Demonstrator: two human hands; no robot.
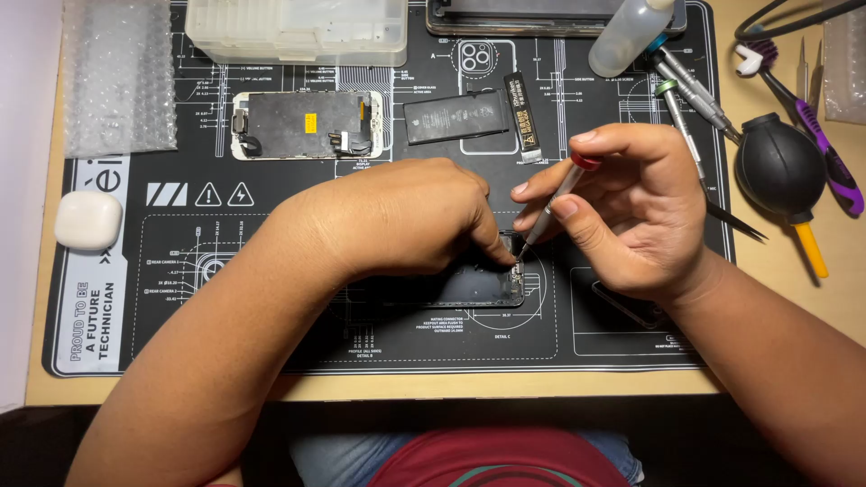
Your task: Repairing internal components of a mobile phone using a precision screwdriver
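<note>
My left hand [397,216] lies over an opened phone body [469,287] on the black repair mat [271,334], pressing down on it with fingertips near its right end; most of the phone is hidden under the hand. My right hand [631,212] grips a thin screwdriver [552,206] with a red cap, held slanted, its tip touching the phone's upper right corner by my left fingertips. A detached phone screen [307,124] lies face down at the mat's upper left. A black battery [456,115] rests beside it.
A clear plastic box [298,32] and bubble wrap [117,77] sit at the top left, a white earbud case [87,219] at the left. A squeeze bottle [627,36], spare screwdrivers [690,90], tweezers [735,221], a black air blower [780,167] and a purple tool [825,144] crowd the right.
</note>
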